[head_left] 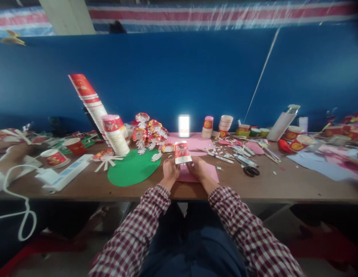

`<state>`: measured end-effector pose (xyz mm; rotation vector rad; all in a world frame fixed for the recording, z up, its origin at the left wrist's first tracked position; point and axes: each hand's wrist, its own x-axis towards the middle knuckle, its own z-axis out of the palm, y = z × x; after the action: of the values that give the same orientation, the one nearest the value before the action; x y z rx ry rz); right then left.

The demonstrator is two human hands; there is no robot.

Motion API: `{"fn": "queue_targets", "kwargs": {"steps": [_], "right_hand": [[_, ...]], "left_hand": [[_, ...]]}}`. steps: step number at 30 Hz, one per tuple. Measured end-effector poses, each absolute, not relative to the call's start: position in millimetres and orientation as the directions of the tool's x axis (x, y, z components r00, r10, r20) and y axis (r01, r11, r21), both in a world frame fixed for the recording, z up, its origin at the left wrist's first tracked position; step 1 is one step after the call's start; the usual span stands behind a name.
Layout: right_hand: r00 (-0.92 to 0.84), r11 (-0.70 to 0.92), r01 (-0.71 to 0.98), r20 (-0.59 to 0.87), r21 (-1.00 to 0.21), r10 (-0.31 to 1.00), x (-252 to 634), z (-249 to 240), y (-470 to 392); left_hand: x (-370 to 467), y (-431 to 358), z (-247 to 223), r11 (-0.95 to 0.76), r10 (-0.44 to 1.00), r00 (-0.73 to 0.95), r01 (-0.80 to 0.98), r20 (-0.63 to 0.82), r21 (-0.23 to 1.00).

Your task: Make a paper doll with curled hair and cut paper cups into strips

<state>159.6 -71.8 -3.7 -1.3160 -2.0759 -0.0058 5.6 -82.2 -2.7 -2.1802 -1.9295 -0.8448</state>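
A red and white printed paper cup (182, 152) is between my two hands over the table's front part, its wider end toward me. My left hand (171, 170) grips it low on the left, and my right hand (198, 169) closes on its lower right side. Some fingertips are hidden behind or under the cup. Beneath my hands lies pink paper (209, 173). To the left is a green paper oval (132, 169), with several cut and curled cup flowers (147, 132) behind it.
A tall leaning cup stack (91, 102) and a shorter stack (115, 134) stand left. A power strip (69, 173) lies near another person's hand (11, 159). Right are pens (221, 157), scissors (250, 171) and a bottle (283, 123). A bright screen (184, 126) stands ahead.
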Motion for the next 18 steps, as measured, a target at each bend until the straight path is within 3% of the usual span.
{"fn": "queue_targets", "kwargs": {"steps": [9, 18], "right_hand": [[-0.074, 0.244, 0.932, 0.52, -0.267, 0.851, 160.4, 7.2, -81.9], [-0.183, 0.337, 0.916, 0.519, -0.219, 0.835, 159.5, 6.8, -82.8]], "left_hand": [[11.8, -88.0, 2.7, -0.061, 0.876, -0.117, 0.935, 0.468, 0.348], [10.8, -85.2, 1.9, -0.024, 0.89, -0.132, 0.943, 0.437, 0.333]]}}
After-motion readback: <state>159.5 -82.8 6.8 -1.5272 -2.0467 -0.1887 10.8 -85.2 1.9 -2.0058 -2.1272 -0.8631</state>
